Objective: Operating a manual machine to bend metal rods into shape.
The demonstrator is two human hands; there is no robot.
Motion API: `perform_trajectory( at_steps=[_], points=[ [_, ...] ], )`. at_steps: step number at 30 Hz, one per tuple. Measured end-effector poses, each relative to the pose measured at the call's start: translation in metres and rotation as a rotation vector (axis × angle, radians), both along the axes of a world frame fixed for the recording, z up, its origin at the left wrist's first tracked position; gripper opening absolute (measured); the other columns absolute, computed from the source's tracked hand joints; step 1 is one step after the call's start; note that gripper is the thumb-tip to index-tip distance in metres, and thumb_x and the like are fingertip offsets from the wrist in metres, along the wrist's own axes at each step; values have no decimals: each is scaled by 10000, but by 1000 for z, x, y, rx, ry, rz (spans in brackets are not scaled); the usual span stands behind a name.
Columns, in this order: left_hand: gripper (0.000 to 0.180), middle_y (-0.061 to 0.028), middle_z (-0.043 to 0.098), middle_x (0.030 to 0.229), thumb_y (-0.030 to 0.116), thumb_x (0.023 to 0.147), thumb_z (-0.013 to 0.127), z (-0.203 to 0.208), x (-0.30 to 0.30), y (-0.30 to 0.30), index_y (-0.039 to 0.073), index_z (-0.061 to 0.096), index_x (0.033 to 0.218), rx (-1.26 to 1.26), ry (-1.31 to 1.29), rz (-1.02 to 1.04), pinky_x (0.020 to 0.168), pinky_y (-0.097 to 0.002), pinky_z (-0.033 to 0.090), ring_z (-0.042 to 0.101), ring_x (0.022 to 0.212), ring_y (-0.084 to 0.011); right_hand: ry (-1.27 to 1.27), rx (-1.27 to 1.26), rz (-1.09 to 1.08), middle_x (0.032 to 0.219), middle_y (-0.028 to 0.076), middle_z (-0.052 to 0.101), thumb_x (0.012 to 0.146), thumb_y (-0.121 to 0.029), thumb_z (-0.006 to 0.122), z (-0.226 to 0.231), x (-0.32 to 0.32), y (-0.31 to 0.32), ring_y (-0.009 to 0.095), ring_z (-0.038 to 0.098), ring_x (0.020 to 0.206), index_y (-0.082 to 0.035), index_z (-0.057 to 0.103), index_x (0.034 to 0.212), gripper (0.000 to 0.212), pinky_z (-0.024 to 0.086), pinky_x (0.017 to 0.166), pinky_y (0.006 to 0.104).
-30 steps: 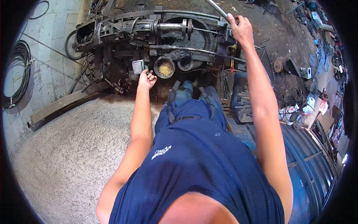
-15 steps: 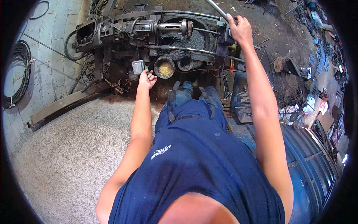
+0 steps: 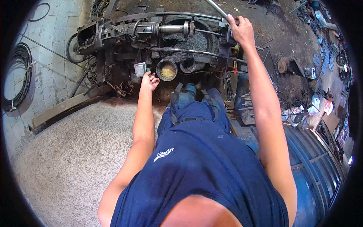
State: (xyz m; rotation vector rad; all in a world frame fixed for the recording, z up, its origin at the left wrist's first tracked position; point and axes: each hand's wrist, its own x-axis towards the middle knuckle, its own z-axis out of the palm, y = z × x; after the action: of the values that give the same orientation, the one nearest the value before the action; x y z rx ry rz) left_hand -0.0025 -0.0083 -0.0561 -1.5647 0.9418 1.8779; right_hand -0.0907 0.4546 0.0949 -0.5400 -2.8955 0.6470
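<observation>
My right hand (image 3: 243, 33) is closed round a metal rod (image 3: 216, 8) that runs up and left out of view, beside the right end of a long, dark machine (image 3: 126, 32). My left hand (image 3: 150, 81) has its fingers curled, close by a small grey box (image 3: 140, 69) at the machine's near side. Thumb and fingertips are at a green part on the box's right edge; what they grip is too small to make out. Just right of that hand sits a round container (image 3: 167, 70) with yellowish stuff inside. A bright metal shaft (image 3: 172, 29) lies along the machine's middle.
A smaller dark cup (image 3: 187, 66) stands beside the container. Pale granular material (image 3: 79, 151) heaps up at left behind a low curb (image 3: 68, 108). Coiled black cable (image 3: 19, 75) lies far left. At right are a tray of rods (image 3: 245, 100) and a blue slatted panel (image 3: 310, 162).
The shaft has turned: its slot showed before and a smooth side shows now. My right hand and the rod have shifted slightly left. My left hand has stayed by the box.
</observation>
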Motion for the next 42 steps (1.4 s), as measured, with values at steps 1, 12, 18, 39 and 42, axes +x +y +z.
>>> perform_trajectory(
  at_steps=[1,12,18,39,42],
  points=[
    [301,21,247,487,310,957,462,0,0,-1,28,531,880,0,2,-1,596,-314,420,231,385,-137,4,-6,-1,1114,253,609,879,-649,466,0,0,1,404,579,1070,5,639,1136,724,451,929,474],
    [299,23,240,490,317,953,479,-4,2,0,22,523,954,-23,-18,-22,603,-324,413,234,399,-125,-29,-15,-39,1138,236,611,880,-644,466,4,-1,-2,396,571,1101,-3,626,1165,719,447,948,470],
    [314,26,262,475,303,979,451,5,0,4,22,515,853,-48,-22,-33,588,-298,390,229,386,-121,-11,-13,-24,1140,244,607,882,-647,456,5,0,-6,398,574,1100,6,625,1157,728,446,947,480],
    [277,24,244,498,316,945,492,-2,3,0,40,512,932,-35,-9,-33,604,-326,406,230,396,-124,-33,-23,-30,1131,249,608,882,-639,462,9,-1,-9,404,582,1080,7,627,1147,718,449,936,487],
    [279,25,242,496,320,946,488,0,3,0,41,509,936,-24,1,-39,607,-328,405,233,397,-126,-26,-21,-33,1143,245,605,887,-635,457,8,0,-9,401,580,1087,4,627,1150,712,448,938,488]
  ],
)
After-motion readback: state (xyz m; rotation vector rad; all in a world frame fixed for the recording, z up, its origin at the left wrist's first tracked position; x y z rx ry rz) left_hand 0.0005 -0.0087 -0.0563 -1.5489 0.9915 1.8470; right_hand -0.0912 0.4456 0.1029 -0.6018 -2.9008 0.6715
